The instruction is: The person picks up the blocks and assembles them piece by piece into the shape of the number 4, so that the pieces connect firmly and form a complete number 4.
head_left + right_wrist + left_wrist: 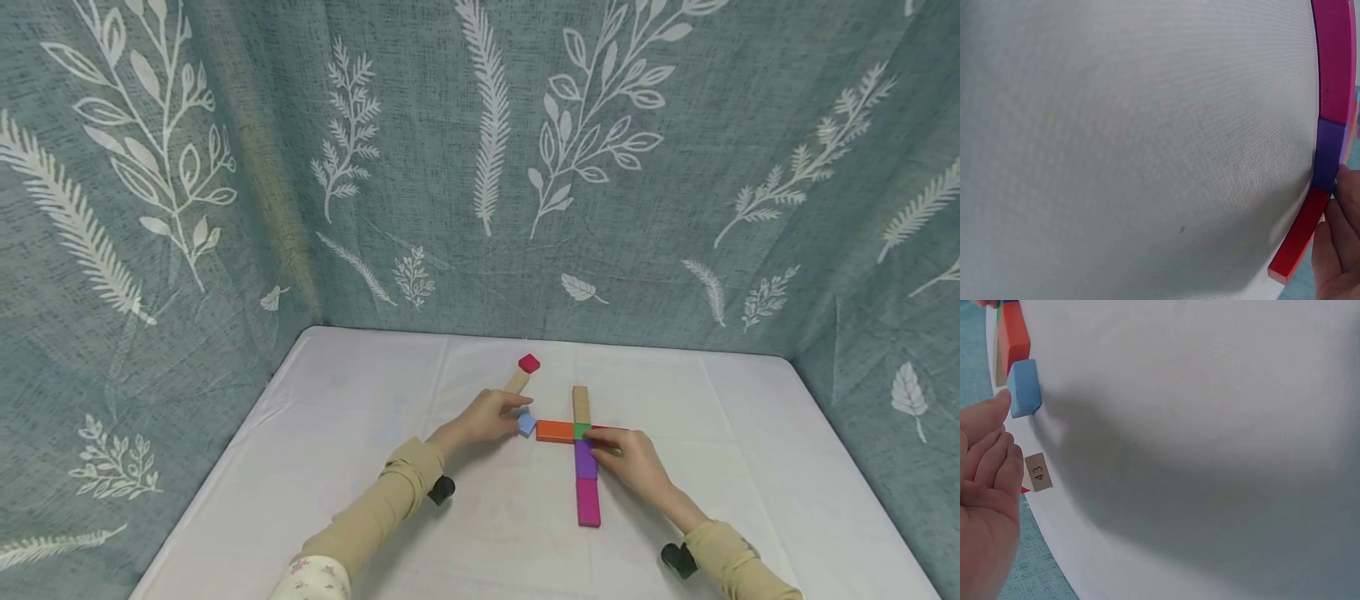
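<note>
On the white table, flat blocks form a cross: a green block (pixel 581 431) in the centre, a wooden block (pixel 581 404) behind, an orange block (pixel 555 431) on the left, a red block (pixel 1300 237) on the right, purple (pixel 586 460) and magenta (pixel 588 502) blocks in front. A light blue block (pixel 1024 389) adjoins the orange block's left end. My left hand (pixel 486 415) reaches to this blue block, its fingertip right at the side and the other fingers loosely bent. My right hand (pixel 636 467) rests fingertips at the green and purple blocks, partly covering the red one.
Beyond my left hand lie another wooden block (pixel 517 382), numbered 43 on its end, and a red angular block (pixel 528 363). A teal leaf-patterned curtain (pixel 525 275) surrounds the table's back and sides. Dark wrist cameras (pixel 442 490) hang beneath both forearms.
</note>
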The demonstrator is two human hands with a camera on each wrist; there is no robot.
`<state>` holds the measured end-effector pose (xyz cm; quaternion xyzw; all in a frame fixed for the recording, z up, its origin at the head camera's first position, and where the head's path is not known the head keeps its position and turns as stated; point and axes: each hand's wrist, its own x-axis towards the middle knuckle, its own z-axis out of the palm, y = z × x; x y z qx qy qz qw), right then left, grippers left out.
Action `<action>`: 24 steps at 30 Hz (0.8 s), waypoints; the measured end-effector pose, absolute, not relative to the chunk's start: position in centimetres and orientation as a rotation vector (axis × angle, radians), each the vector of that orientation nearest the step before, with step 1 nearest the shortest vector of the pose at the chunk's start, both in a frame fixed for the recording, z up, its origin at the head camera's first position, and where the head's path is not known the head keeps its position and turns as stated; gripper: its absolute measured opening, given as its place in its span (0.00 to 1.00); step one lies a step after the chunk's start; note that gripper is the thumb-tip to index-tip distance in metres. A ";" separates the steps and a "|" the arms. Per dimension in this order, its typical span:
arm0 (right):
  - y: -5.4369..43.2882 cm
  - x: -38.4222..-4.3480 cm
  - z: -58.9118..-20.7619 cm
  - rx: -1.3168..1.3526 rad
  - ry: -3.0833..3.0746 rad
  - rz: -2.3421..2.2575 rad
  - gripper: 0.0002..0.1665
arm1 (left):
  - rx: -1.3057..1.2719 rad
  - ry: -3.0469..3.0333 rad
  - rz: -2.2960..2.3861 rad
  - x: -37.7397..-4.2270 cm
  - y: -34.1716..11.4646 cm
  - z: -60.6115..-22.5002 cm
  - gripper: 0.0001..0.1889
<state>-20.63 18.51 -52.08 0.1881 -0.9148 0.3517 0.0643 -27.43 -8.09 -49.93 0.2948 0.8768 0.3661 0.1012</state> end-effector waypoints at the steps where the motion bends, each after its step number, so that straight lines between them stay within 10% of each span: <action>1: 18.5 -20.6 -52.1 0.569 -2.761 1.061 0.18 | 0.868 2.587 1.098 -27.4 -8.1 -49.8 0.22; 24: 18.5 -20.7 -52.2 0.585 -2.743 1.055 0.18 | 0.583 2.703 1.401 -29.7 -9.3 -45.6 0.22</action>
